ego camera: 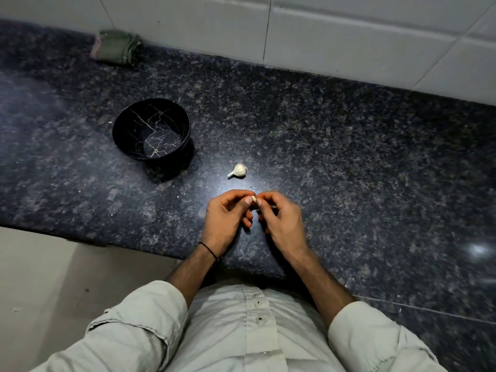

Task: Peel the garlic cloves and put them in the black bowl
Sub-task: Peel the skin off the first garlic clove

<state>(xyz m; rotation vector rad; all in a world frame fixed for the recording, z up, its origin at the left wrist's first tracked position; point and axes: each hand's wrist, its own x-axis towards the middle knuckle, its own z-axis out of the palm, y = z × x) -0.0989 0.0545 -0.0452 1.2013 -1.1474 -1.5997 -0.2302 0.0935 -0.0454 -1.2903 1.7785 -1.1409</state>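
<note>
Both hands meet over the counter's near edge: left hand point(226, 213) and right hand point(281, 218) each pinch one small pale garlic clove point(253, 199) at their fingertips, mostly hidden by the fingers. Skin appears partly on; cannot confirm. Round black bowl with gold crack-lines point(151, 127) holds nothing, so no clove is delivered. White partial garlic bulb point(237, 170) lies between bowl and hands, unpeeled. Dark speckled granite counter point(349, 157).

Left hand point(228, 214) and right hand point(283, 220) meet in front, tips together.
Fingers curled, thumbs and forefingers pinching one garlic clove point(253, 199) between them; forearms bare, angled inward.
</note>
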